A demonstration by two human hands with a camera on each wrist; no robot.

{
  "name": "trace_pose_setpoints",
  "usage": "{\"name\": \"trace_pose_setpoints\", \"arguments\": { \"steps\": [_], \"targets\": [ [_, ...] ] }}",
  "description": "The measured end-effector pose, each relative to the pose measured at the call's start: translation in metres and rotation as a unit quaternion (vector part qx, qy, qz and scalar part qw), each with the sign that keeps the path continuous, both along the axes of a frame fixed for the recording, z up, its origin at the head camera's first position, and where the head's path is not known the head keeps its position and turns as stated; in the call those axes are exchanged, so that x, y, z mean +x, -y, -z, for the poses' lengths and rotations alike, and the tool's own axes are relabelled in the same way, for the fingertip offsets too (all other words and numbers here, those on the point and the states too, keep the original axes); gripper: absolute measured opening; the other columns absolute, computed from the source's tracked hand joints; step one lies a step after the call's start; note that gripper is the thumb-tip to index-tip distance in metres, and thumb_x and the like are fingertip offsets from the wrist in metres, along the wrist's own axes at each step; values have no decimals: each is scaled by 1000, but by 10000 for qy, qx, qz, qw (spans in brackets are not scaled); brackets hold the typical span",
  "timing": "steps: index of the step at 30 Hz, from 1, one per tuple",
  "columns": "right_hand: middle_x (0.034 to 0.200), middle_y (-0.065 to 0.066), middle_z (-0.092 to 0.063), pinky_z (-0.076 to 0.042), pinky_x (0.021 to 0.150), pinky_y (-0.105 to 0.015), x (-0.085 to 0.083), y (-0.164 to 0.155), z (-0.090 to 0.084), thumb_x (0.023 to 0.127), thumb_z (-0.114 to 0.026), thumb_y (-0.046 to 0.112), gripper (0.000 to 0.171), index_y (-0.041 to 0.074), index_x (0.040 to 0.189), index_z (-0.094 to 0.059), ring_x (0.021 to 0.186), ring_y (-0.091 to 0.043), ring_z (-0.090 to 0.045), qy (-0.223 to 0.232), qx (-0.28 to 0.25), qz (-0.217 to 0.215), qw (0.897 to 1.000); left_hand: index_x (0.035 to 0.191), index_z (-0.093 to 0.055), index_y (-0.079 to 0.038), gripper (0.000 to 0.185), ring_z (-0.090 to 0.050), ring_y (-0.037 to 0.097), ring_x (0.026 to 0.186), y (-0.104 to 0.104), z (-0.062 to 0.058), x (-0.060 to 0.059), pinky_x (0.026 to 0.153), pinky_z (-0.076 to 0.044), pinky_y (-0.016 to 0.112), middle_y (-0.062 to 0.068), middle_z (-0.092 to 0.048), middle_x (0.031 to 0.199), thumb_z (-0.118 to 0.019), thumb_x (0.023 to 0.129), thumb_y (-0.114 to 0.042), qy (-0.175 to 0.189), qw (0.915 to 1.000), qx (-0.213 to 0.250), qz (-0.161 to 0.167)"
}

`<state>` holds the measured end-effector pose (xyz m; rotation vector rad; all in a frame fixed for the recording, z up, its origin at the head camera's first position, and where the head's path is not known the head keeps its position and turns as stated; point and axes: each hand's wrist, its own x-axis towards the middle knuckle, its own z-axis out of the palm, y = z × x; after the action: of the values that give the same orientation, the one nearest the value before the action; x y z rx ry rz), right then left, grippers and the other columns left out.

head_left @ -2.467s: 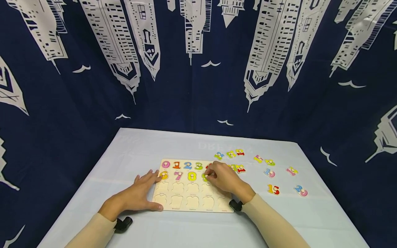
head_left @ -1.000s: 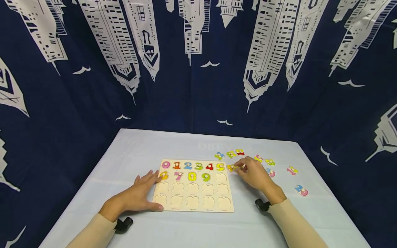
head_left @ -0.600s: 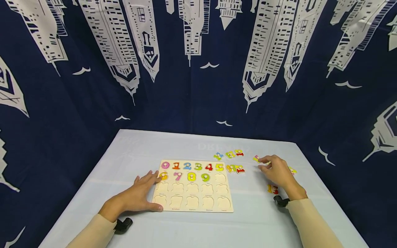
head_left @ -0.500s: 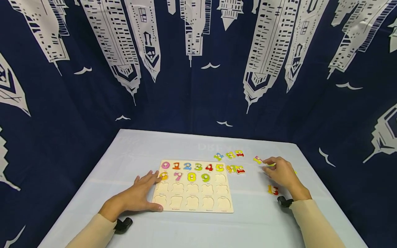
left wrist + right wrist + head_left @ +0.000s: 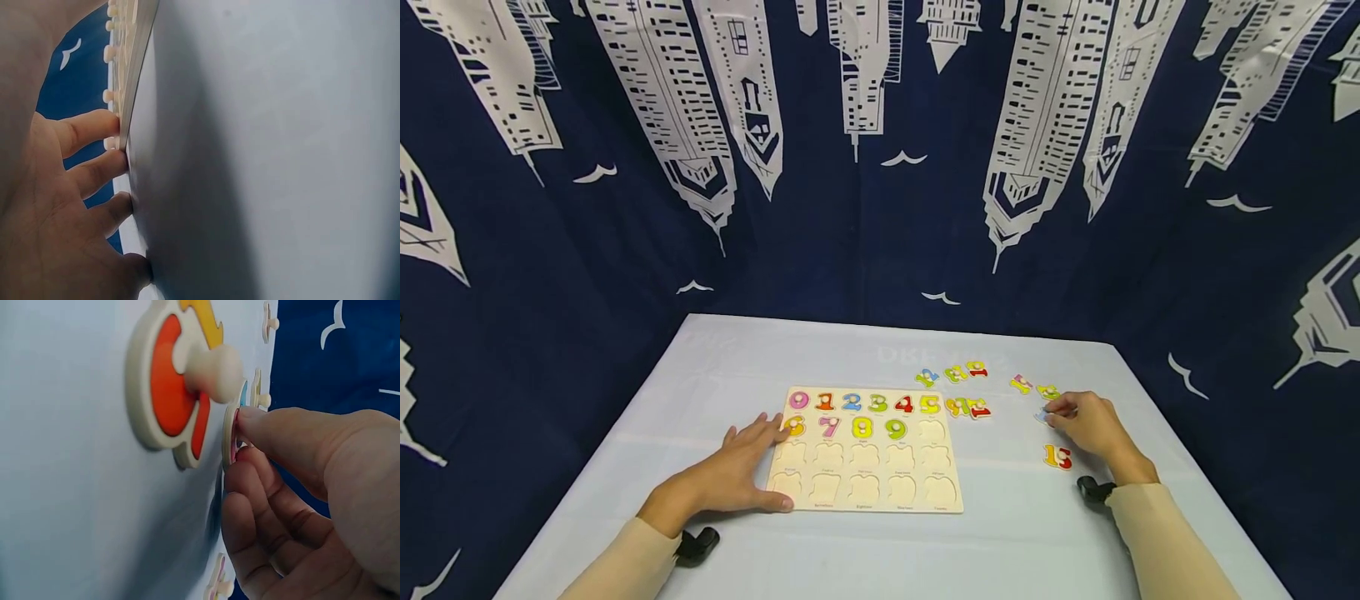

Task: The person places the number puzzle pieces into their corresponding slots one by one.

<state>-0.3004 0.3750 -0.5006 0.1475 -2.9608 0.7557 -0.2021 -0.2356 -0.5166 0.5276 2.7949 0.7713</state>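
Note:
A wooden number puzzle board point(image 5: 864, 450) lies on the table, with digits 0 to 9 in its upper rows and bare recesses below. My left hand point(image 5: 730, 467) rests along the board's left edge, fingers spread, thumb at the near corner. In the left wrist view, the fingertips point(image 5: 119, 203) touch beside the board's side. To the right of the board, my right hand point(image 5: 1090, 425) pinches a blue and pink number 10 puzzle piece point(image 5: 1041, 414). In the right wrist view, thumb and fingers hold this piece point(image 5: 230, 434), mostly hidden; whether it touches the table is unclear.
A red and yellow 15 piece point(image 5: 1057, 457) lies nearer me than the right hand. Beyond it are a pink and yellow piece point(image 5: 1021, 383) and a green-yellow piece point(image 5: 1048, 392). Several more pieces point(image 5: 967, 407) sit by the board's far right corner. A dark patterned cloth point(image 5: 861, 233) hangs behind.
My right hand has left the green 9 in the board, passed the pieces beside it, moved right, and now pinches the 10 piece. My left hand has stayed put.

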Motion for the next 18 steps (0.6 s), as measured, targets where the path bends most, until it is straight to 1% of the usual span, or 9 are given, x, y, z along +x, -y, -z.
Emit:
{"name": "trace_pose_setpoints", "arguments": {
  "steps": [3, 6, 10, 12, 15, 18],
  "targets": [
    [99, -7, -85, -54, 85, -37, 1, 1, 1, 105, -86, 18, 19, 3, 118, -86, 94, -20, -70, 7, -72, 75, 9999, 176, -47, -5, 126, -19, 53, 182, 0, 1, 0, 141, -10, 87, 24, -27, 193, -102, 81, -67, 1, 10000, -16, 9],
    [97, -7, -85, -52, 83, -33, 3, 2, 4, 105, -87, 18, 19, 3, 117, -87, 91, -17, -69, -17, -176, 162, 9997, 176, -46, -5, 127, -20, 53, 181, 0, 2, 0, 141, -11, 87, 24, -27, 193, -102, 80, -67, -3, 10000, -19, 5],
    [99, -8, -87, -52, 75, -25, 6, 6, 7, 105, -87, 18, 19, 4, 118, -87, 87, -11, -69, -183, -380, 171, 9990, 176, -47, -5, 126, -20, 53, 181, -1, 1, 1, 141, -11, 87, 24, -27, 193, -103, 80, -66, 5, 10000, -14, -19],
    [101, -8, -88, -52, 70, -23, 7, 11, 7, 106, -87, 19, 19, 6, 120, -88, 84, -10, -69, -246, -518, 121, 9983, 175, -48, -5, 125, -20, 53, 181, -1, 1, 1, 141, -11, 87, 24, -27, 193, -103, 80, -66, 5, 10000, -19, -29],
    [106, -11, -88, -52, 68, -24, 10, 22, 5, 108, -85, 21, 19, 8, 122, -87, 87, -14, -72, -356, -631, -2, 9974, 174, -49, -5, 124, -20, 53, 181, -1, 1, 1, 141, -11, 87, 24, -28, 193, -103, 80, -66, -14, 10000, -31, -36],
    [115, -13, -89, -54, 73, -25, 14, 37, 2, 108, -86, 21, 18, 11, 122, -88, 100, -24, -80, -512, -632, -95, 9966, 175, -48, -5, 126, -20, 53, 181, -1, 1, 1, 141, -11, 87, 24, -28, 193, -103, 80, -66, -29, 10000, -30, -26]
  ]
}}
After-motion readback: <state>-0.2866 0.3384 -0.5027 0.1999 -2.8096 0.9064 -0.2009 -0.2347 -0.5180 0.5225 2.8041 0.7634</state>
